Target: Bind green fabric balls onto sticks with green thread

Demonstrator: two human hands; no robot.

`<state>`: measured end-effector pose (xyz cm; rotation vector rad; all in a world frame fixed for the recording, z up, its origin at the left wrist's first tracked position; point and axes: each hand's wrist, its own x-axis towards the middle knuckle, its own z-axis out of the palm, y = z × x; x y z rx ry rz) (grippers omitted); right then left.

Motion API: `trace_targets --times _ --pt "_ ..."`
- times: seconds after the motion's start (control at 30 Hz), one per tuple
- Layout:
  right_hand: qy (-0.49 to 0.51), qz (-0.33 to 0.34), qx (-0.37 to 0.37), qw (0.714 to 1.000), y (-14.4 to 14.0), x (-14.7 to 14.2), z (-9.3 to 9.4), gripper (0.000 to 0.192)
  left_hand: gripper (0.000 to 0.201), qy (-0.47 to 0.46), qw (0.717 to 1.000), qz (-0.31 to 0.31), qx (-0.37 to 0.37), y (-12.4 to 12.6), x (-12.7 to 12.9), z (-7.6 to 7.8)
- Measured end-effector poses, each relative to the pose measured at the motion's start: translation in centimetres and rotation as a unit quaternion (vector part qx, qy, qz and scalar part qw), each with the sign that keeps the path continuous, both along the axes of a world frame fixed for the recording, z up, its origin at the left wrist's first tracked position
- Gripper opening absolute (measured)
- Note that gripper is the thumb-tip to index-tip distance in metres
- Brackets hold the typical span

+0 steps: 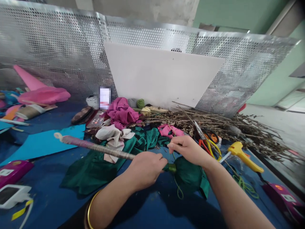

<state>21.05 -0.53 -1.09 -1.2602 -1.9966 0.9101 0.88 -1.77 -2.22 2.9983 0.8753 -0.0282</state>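
"Where's the green bundle?"

"Lower right of centre in the frame. Its neck is already bound with green cord, though a loose loop hangs below, so I'd judge the binding unfinished."

"And the fingers?"

"The left hand is curled firmly round the wrapped stick; the right hand pinches thumb to finger, seemingly on the cord."

"Any containers?"

"A checked pouch, left of centre; its contents are hidden."

Wrapped stick in left fingers
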Motion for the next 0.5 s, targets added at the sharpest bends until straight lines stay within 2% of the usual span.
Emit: trace_targets --times 0.1,0.2,0.33,0.4,0.5 --pt "0.088 0.03 -0.105 0.99 1.1 1.2 -1.4 0.034 0.009 -0.007 1.0 -0.023 0.019 -0.1 0.1 0.4" --pt "0.123 0.043 -0.155 0.979 1.9 2.0 -3.6 0.043 0.01 -0.018 0.999 -0.025 0.022 0.0 -0.2 0.7" --pt "0.156 0.046 -0.191 0.968 3.0 2.2 -7.0 0.053 0.029 -0.063 0.998 0.025 0.005 0.2 -0.7 1.0" --pt "0.159 0.044 -0.192 0.967 3.4 2.0 -8.3 0.047 0.04 -0.082 0.996 0.043 0.001 0.3 -0.9 1.1" --pt "0.154 0.038 -0.178 0.971 3.4 1.3 -9.4 0.027 0.037 -0.084 0.996 0.041 0.007 0.5 -1.1 1.3"
